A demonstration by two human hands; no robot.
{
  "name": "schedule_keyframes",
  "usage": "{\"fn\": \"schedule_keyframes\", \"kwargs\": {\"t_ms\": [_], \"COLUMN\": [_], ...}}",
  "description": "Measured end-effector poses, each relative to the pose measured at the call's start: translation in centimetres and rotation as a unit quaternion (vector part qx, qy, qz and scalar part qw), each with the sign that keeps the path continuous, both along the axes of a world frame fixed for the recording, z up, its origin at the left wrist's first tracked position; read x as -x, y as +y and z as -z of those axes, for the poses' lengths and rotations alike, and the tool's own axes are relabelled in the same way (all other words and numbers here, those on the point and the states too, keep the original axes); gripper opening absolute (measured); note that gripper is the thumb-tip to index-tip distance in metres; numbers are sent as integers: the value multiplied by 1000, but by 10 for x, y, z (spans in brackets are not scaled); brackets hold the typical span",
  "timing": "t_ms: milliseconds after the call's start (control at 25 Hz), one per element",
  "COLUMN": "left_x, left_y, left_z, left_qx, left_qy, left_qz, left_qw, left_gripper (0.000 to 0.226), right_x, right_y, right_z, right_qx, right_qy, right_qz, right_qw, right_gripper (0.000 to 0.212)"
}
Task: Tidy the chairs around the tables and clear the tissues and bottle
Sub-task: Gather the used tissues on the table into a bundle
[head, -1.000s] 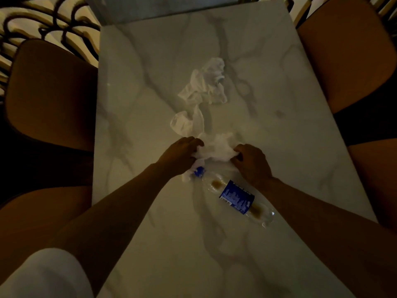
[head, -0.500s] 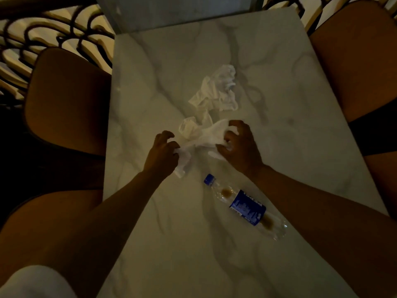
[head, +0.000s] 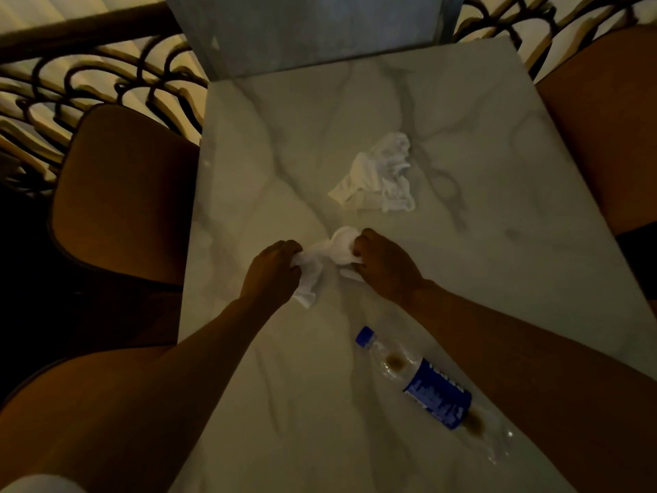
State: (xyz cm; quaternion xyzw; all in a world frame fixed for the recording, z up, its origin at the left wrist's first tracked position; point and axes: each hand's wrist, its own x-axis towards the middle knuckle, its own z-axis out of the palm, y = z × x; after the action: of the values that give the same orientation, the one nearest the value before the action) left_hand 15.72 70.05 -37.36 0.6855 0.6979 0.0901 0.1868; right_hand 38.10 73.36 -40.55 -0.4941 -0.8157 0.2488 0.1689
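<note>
Now, tissue in hand [head: 327, 254]: white, crumpled, stretched between both hands, just above table centre; a tail hangs below the L fist.
L hand [head: 272, 272]: fingers curled round the tissue's near end, firm hold.
R hand [head: 385, 265]: fingers curled round the tissue's far end; the wad bulges out above the knuckles.
Loose tissue [head: 378, 176]: second crumpled wad, flat on the table, beyond the R hand, apart from it, untouched.
Bottle [head: 432, 389]: clear plastic, blue cap + blue label, lying on its side on the table, nearer the body than the hands, partly under the R forearm. Dregs of brown liquid inside; cap looks on.
Table [head: 284, 144]: pale marble top, grey veins.
Chairs: brown, one L of table [head: 121, 193], one R [head: 604, 129]; more seat edges nearer, dim.
Step (judged): gathering tissues; bottle + chairs not yet done.
Risks (judged): thin tissue may tear if pulled both ways, leaving scraps; R forearm could nudge the bottle, which would roll off the table edge; low light, so small bits are easily missed.
</note>
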Motion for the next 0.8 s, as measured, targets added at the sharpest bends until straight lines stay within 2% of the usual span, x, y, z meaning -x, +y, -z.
{"fn": "schedule_keyframes", "kwargs": {"t_ms": [120, 240, 320, 400, 520, 640, 800], "left_x": [-11, -24, -37, -54, -72, -82, -84], "left_y": [22, 54, 84, 114, 145, 155, 140], "left_z": [-2, -7, -13, -15, -8, 2, 7], "left_qx": [-2, 16, 21, 30, 51, 65, 44], "left_qy": [-29, 8, 66, 122, 170, 171, 182], "left_qz": [-19, 65, 129, 195, 270, 263, 271], "left_qw": [999, 998, 989, 973, 946, 947, 944], "left_gripper": [45, 65, 85, 103, 109, 101, 79], "right_x": [-23, -43, -55, -62, -58, -58, -82], "right_y": [19, 43, 61, 75, 79, 67, 50], "right_z": [-16, -25, -19, -8, 1, 15, 27], "right_qx": [-7, 27, 51, 58, 81, -19, -66], "right_qy": [53, 108, 56, -48, -96, -105, -24], "right_qz": [71, 142, 102, 45, 35, 91, 161], "right_qw": [996, 984, 992, 996, 991, 990, 984], "right_gripper": [28, 58, 82, 88, 61, 35, 36]}}
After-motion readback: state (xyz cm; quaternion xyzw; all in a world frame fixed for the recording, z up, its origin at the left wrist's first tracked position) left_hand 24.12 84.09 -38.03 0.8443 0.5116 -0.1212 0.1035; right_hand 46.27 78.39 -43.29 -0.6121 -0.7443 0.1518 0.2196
